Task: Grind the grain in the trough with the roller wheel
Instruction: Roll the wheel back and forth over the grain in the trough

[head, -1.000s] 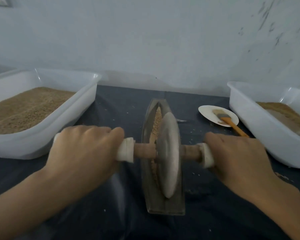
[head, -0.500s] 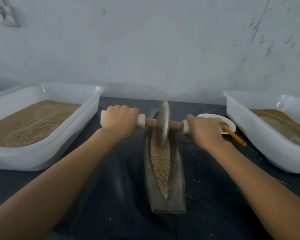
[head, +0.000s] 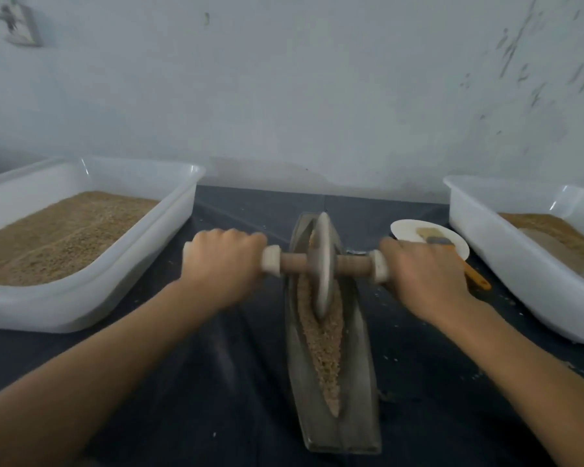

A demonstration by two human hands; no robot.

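Two bare forearms reach out over the dark table [head: 189,416], flanking the boat-shaped trough [head: 358,382] with grain [head: 324,348] heaped along its channel. Farther on, the left hand [head: 223,264] and right hand [head: 425,274] each curl tightly round an axle handle of the roller wheel [head: 322,264], standing upright in the trough's far half. Beyond sit a plate [head: 408,230] holding a brush [head: 476,278] and two white tubs [head: 91,298] [head: 506,264].
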